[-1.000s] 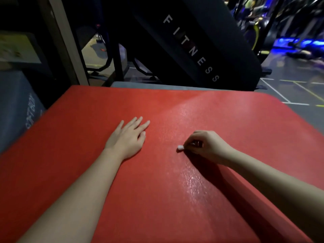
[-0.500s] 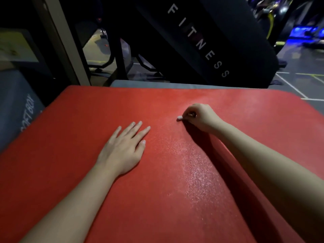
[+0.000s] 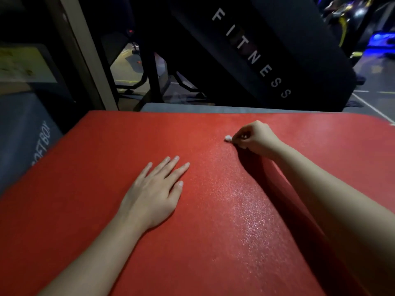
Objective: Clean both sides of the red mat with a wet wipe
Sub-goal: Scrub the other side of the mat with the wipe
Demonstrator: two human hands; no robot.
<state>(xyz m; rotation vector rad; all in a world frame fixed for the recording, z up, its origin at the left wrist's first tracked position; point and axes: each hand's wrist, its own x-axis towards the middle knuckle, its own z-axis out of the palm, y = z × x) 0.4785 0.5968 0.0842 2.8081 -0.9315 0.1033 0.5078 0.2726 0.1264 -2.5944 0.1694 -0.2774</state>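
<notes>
Red mat (image 3: 106, 221) fills the near view, lying flat, with a wet sheen right of centre. Left hand (image 3: 152, 194) rests on it, palm down, fingers straight. Right hand (image 3: 255, 138), farther off, pinches a small white wet wipe (image 3: 228, 138) against the mat's far part.

A red mat (image 3: 89, 210) is spread flat and fills most of the head view. The left hand (image 3: 152, 194) is laid palm down on it, with fingers straight and slightly spread. Farther away and to the right, a small wadded white wet wipe (image 3: 228, 138) is pinched in the curled fingers of the right hand (image 3: 255, 138) and pressed against the mat. A glistening damp streak (image 3: 248, 201) is seen on the surface nearer than the wipe. Behind the mat, a dark slanted panel lettered "FITNESS" (image 3: 252, 54) is visible, and at the left a grey box lettered "SOFT BOX" (image 3: 40, 144).
</notes>
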